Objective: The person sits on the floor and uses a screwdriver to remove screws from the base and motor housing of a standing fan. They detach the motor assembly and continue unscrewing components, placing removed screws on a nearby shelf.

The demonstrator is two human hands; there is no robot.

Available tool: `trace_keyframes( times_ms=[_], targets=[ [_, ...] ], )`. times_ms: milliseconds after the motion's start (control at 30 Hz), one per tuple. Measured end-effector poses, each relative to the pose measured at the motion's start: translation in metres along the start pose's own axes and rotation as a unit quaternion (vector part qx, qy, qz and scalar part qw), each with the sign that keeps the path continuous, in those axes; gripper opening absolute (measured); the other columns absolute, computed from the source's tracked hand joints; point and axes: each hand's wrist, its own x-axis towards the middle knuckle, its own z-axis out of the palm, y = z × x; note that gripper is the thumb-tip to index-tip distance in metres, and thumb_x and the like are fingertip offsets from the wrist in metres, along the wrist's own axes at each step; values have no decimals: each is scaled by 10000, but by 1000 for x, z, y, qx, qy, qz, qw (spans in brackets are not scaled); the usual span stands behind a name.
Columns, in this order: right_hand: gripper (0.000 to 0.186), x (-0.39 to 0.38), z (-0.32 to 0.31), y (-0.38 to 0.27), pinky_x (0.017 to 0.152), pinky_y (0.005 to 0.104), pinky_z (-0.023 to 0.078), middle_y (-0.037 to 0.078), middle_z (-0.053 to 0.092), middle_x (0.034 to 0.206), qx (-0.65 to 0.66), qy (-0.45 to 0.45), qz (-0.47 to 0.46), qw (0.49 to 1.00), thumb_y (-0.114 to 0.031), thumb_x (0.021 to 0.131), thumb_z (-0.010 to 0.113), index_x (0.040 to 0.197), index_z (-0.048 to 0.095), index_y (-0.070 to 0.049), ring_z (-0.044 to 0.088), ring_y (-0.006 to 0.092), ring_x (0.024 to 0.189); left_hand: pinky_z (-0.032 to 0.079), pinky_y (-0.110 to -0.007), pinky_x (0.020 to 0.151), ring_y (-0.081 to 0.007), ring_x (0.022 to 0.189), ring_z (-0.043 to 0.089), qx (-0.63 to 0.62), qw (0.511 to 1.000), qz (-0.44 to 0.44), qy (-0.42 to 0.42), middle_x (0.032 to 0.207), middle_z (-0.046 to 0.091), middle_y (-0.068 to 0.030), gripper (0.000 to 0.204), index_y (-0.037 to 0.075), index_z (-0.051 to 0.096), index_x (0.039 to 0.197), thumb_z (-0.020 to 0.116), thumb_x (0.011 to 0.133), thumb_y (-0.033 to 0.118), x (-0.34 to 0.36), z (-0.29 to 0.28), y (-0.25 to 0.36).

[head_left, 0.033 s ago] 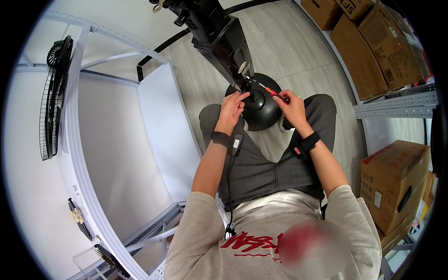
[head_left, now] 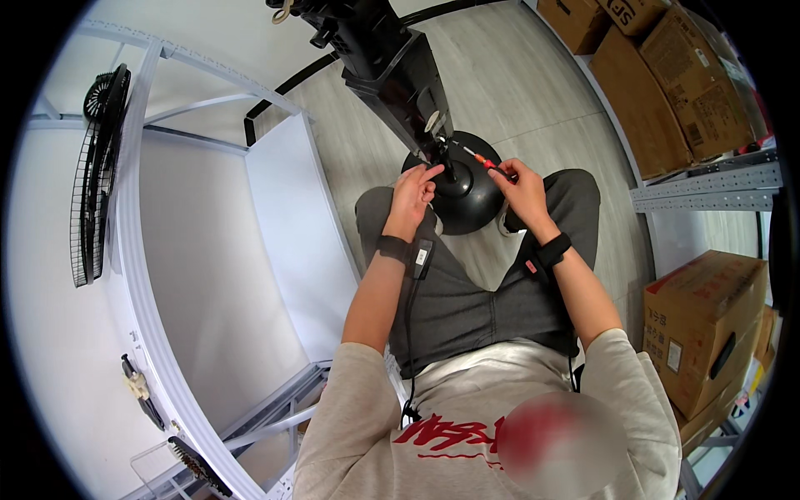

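A black upright fan body (head_left: 392, 92) rises from a round black base (head_left: 462, 196). My left hand (head_left: 413, 200) is at the lower end of the body, index finger extended to it and the other fingers loosely bent apart; nothing shows in its grip. My right hand (head_left: 521, 192) grips a red-and-black screwdriver (head_left: 488, 163), whose shaft points at a small opening low on the body, near a pale part (head_left: 434, 120). Whether the tip is seated there I cannot tell. My legs are bent on either side of the base.
On the left stands a white metal rack (head_left: 146, 83) bearing black grille parts (head_left: 92, 192) and a tool (head_left: 137, 385). Cardboard boxes (head_left: 633, 100) sit on shelving at upper right; another large box (head_left: 692, 308) is at lower right. The pale floor (head_left: 517, 75) shows around the base.
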Motion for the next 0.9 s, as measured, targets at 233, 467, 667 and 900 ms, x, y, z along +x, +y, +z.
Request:
trace_keyframes(
  times_ms=[233, 467, 667, 900],
  targets=[
    [326, 25, -2, 13, 718, 346, 510, 151, 699, 860, -26, -13, 13, 999, -286, 838, 741, 985, 672, -3, 672, 254, 781, 388, -225, 519, -129, 643, 515, 14, 1000, 8, 11, 1019, 664, -203, 537, 157, 293, 1442, 475, 949, 47, 6, -1, 15],
    [341, 31, 1, 15, 736, 344, 519, 139, 711, 884, -16, -15, 12, 1000, -311, 836, 750, 997, 685, -17, 680, 243, 806, 383, -228, 508, -119, 629, 519, 35, 999, -20, 6, 923, 674, -164, 616, 227, 299, 1485, 443, 921, 28, 13, 1, 24],
    [340, 39, 3, 19, 730, 336, 519, 127, 715, 879, -19, -31, 2, 999, -321, 827, 760, 1006, 691, -39, 682, 233, 803, 403, -230, 513, -132, 627, 537, 29, 999, -22, 0, 909, 669, -173, 633, 207, 269, 1485, 456, 913, 9, 15, 1, 24],
    [337, 49, 6, 19, 710, 331, 517, 112, 717, 860, -8, -34, 15, 999, -337, 829, 756, 1022, 708, -65, 679, 221, 779, 418, -231, 518, -127, 629, 543, 23, 1000, -11, 2, 877, 666, -158, 629, 198, 301, 1484, 445, 905, -1, 12, 4, 22]
  ],
)
